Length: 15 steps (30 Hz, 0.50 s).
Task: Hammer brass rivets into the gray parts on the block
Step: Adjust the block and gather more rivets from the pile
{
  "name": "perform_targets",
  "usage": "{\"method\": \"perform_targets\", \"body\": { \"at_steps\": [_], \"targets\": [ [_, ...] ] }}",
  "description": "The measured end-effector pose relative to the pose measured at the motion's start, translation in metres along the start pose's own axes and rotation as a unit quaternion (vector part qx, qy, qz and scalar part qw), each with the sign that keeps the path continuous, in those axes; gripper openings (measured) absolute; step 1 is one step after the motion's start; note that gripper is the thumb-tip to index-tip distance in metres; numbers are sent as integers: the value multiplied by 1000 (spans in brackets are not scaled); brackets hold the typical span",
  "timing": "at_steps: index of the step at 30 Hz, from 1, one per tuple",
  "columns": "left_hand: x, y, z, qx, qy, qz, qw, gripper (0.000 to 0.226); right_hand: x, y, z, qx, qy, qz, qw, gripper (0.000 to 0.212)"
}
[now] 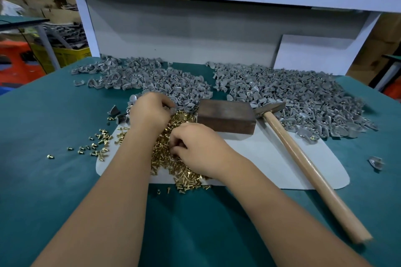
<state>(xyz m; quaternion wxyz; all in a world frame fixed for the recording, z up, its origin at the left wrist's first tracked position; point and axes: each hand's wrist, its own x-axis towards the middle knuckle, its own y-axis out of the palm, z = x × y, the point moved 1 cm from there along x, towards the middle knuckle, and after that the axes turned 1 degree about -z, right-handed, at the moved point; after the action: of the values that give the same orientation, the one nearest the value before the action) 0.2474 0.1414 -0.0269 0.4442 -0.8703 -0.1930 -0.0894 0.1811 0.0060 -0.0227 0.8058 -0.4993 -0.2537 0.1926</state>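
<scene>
Worktable, green cover, seen from the person's head.

1. Wooden block: dark brown, lying flat just past the centre of the table, its near end on a white sheet. Nothing lies on its top face.
2. Hammer: metal head beside the block at its 3 o'clock side, pale wooden handle running toward 5 o'clock across the white sheet and onto the green cover. No hand on it.
3. Brass rivets: a heap on the white sheet at the block's 8 o'clock; loose ones scattered on the cover toward 9 o'clock.
4. Gray parts, left pile: at 11 o'clock from the block, reaching its far left corner.
5. Gray parts, right pile: at 1 to 3 o'clock from the block, touching the hammer head. One stray gray part sits well apart at the right edge.
6. Left hand: knuckles up, fingers curled down where the left pile meets the rivets; what they hold, if anything, cannot be told.
7. Right hand: on the rivet heap, fingers curled in and pinched together; any rivet between them is hidden.
</scene>
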Motion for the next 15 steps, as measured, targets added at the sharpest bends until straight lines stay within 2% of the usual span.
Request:
{"method": "perform_targets", "body": {
  "at_steps": [2,5,7,11,15],
  "targets": [
    [1,1,0,-11,-1,-15,1000,12,-1,-2,-1,17,2,-23,1000,7],
    [3,3,-2,6,11,-57,998,11,0,-6,-7,29,12,-108,994,6],
    [2,3,-4,-37,15,-69,997,10,0,-10,-13,53,25,-157,986,4],
    [-1,3,-5,-105,13,-73,992,3,-1,-15,-25,124,59,-178,974,11],
    [-2,0,-10,-254,-15,-57,965,13,0,-19,-33,168,78,-190,964,14]
  ]
}}
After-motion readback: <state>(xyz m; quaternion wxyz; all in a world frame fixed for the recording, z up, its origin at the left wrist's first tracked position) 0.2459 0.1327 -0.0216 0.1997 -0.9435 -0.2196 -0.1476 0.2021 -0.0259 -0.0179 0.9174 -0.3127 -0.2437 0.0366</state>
